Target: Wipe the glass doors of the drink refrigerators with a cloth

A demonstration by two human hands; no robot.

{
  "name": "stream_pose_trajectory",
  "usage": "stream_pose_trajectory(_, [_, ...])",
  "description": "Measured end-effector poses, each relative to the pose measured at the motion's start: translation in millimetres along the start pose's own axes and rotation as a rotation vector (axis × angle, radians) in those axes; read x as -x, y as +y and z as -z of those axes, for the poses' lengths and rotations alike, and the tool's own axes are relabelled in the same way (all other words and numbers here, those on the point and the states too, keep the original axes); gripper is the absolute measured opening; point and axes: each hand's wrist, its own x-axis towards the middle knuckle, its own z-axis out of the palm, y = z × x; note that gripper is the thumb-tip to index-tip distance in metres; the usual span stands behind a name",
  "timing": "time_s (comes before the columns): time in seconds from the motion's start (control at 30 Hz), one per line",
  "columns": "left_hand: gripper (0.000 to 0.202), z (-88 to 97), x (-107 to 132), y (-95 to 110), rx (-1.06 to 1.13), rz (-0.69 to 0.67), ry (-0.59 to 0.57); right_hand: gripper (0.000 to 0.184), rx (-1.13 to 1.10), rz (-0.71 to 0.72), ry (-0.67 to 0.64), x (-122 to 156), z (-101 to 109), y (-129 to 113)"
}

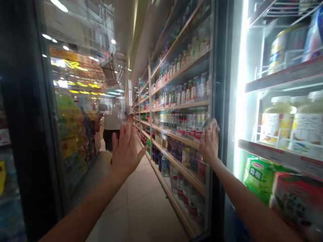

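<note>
Glass door (220, 67) of a drinks fridge stands in front of me, dark-framed, lit interior to its right. My left hand (126, 146) is spread flat, palm toward the pane; can't tell if it touches. My right hand (210, 143) is at the pane's right edge by the frame, fingers extended, slightly blurred; contact also unclear.

Labels: bottles (275, 126) on the fridge's middle shelf (282, 154) read 茶. Green pack (258, 176) below starts with 青, then fuzzy; its red oval logo is too small. Red pack (295, 198) beside it, text blurred. Yellow neon sign (94, 85) far left, seen through glass, shows LK; the rest smears.

Floor (141, 188): pale tiles, thin joints, running down an aisle. Wall shelving (174, 136) of bottled drinks on the aisle's right. Person (112, 117) in light top and dark bottoms farther down. Ceiling lights (60, 5) overhead.
</note>
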Motion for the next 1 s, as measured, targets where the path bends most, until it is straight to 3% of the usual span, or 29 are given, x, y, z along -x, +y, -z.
stream_pose_trajectory(0.13, [0.075, -8.6, 50.6, 21.9, -0.004, -0.055, -0.086, 0.064, 0.008, -0.015, -0.039, 132.2, -2.3, -0.6])
stream_pose_trajectory(0.2, [0.073, -11.2, 70.1, 25.9, -0.024, -0.075, -0.12, 0.064, 0.011, -0.028, -0.041, 165.8, -3.0, -4.5])
stream_pose_trajectory(0.27, [0.07, -12.6, 81.7, 26.3, -0.037, -0.096, -0.151, 0.063, 0.011, -0.046, -0.026, 162.8, -4.4, -6.4])
stream_pose_trajectory(0.4, [0.072, -13.4, 86.8, 25.2, -0.02, -0.091, -0.149, 0.056, -0.038, -0.098, 0.052, 95.1, -9.7, -13.7])
stream_pose_trajectory(0.47, [0.073, -13.2, 86.4, 25.7, -0.008, -0.092, -0.15, 0.055, -0.084, -0.085, 0.075, 80.0, -9.9, -27.2])
stream_pose_trajectory(0.53, [0.074, -12.7, 86.8, 26.6, 0.002, -0.092, -0.159, 0.059, -0.13, 0.003, 0.034, 97.0, -5.3, -46.6])
stream_pose_trajectory(0.63, [0.072, -11.3, 89.6, 27.1, 0.008, -0.093, -0.17, 0.066, -0.174, 0.252, -0.151, 149.1, 5.1, -71.3])
stream_pose_trajectory(0.7, [0.07, -10.7, 92.3, 27.0, 0.009, -0.101, -0.173, 0.066, -0.175, 0.358, -0.224, 162.3, 7.2, -77.7])
stream_pose_trajectory(0.9, [0.068, -11.7, 101.3, 29.5, 0.01, -0.079, -0.196, 0.063, -0.127, 0.056, 0.006, 99.7, -5.3, -78.4])
stream_pose_trajectory(1.0, [0.069, -11.2, 107.5, 31.0, -0.002, -0.083, -0.219, 0.066, -0.163, 0.198, -0.083, 122.2, -2.4, -88.9])
